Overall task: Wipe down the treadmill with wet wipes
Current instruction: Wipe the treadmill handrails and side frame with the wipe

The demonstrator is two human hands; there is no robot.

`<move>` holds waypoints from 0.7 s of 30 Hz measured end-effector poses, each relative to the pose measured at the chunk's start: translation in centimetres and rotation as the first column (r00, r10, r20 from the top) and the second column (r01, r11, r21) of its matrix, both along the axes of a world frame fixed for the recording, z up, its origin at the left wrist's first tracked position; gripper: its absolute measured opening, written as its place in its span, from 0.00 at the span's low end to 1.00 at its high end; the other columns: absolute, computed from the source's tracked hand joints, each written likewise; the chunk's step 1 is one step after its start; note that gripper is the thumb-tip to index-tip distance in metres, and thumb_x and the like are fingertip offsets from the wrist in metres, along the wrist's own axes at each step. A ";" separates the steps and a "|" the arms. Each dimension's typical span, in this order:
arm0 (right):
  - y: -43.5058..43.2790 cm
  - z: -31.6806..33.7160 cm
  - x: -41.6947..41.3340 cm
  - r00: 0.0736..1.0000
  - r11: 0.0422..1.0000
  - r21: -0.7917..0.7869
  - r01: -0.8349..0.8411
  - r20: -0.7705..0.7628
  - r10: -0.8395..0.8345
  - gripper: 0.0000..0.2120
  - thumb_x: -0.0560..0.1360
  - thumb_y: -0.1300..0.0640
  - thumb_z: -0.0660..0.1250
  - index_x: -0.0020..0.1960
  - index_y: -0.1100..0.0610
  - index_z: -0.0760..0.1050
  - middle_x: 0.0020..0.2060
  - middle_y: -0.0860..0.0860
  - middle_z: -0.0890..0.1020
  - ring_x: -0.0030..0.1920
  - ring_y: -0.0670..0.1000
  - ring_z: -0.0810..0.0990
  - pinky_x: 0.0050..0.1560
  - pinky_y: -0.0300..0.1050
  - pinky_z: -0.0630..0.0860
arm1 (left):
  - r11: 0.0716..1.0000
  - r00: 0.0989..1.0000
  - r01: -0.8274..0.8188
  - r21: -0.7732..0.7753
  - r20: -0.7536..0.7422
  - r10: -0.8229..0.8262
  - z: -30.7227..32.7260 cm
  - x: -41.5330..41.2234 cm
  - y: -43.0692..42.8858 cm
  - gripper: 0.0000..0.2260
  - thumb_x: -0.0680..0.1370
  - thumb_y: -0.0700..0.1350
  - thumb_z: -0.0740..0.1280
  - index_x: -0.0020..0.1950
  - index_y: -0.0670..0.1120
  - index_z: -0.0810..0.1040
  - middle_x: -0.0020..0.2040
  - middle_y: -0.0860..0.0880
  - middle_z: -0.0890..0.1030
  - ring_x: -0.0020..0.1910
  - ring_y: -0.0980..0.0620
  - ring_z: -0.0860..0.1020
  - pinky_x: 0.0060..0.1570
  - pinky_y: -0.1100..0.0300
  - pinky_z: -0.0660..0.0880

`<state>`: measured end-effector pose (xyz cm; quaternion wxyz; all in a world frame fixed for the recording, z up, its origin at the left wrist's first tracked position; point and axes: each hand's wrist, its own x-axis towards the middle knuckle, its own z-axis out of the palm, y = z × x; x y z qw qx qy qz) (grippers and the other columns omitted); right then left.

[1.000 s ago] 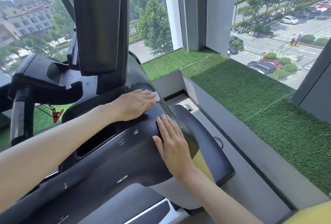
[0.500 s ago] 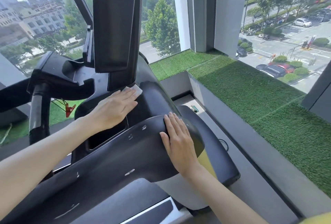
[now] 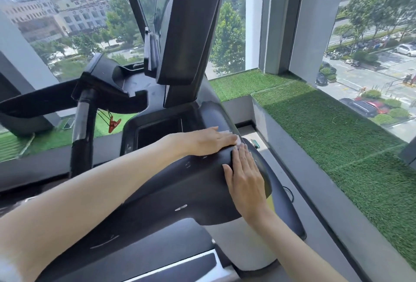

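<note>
Wiping is under way — left hand (image 3: 206, 142), fingers straight, presses the wet wipe (image 3: 227, 133) flat on the treadmill (image 3: 191, 191) console, at eleven o'clock from the right hand (image 3: 245, 179), flat and bracing. Next likely needs a firm sweep onward.

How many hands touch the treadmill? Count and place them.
2. The left hand presses a wet wipe on the console; the right hand lies flat on the black armrest.
</note>
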<state>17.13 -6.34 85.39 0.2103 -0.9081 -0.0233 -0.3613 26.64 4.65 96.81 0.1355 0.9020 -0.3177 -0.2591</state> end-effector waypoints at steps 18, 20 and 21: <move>2.1 3.7 -0.1 0.976 0.971 0.170 -0.168 -0.109 0.188 0.26 0.81 0.52 0.45 0.69 0.64 0.68 0.67 0.58 0.73 0.70 0.55 0.69 0.72 0.45 0.58 | 0.995 0.995 -0.094 -0.045 0.029 0.095 1.8 -4.8 7.4 0.21 0.83 0.58 0.40 0.76 0.62 0.56 0.76 0.66 0.52 0.74 0.69 0.45 0.74 0.61 0.36; 2.8 4.0 -0.2 0.967 0.963 0.163 -0.214 -0.101 0.233 0.25 0.81 0.52 0.46 0.71 0.63 0.67 0.67 0.57 0.74 0.69 0.55 0.70 0.72 0.49 0.62 | 0.995 0.993 -0.083 -0.056 0.075 0.087 1.5 -5.2 6.8 0.22 0.83 0.56 0.40 0.77 0.60 0.54 0.77 0.63 0.52 0.74 0.67 0.44 0.74 0.60 0.37; 2.9 4.0 -0.3 0.965 0.960 0.168 -0.225 -0.097 0.243 0.23 0.81 0.53 0.47 0.71 0.62 0.66 0.66 0.56 0.75 0.68 0.55 0.71 0.71 0.50 0.64 | 0.995 0.991 -0.078 -0.063 0.100 0.084 1.4 -5.6 7.2 0.21 0.84 0.55 0.40 0.77 0.59 0.54 0.77 0.63 0.52 0.74 0.68 0.44 0.74 0.61 0.38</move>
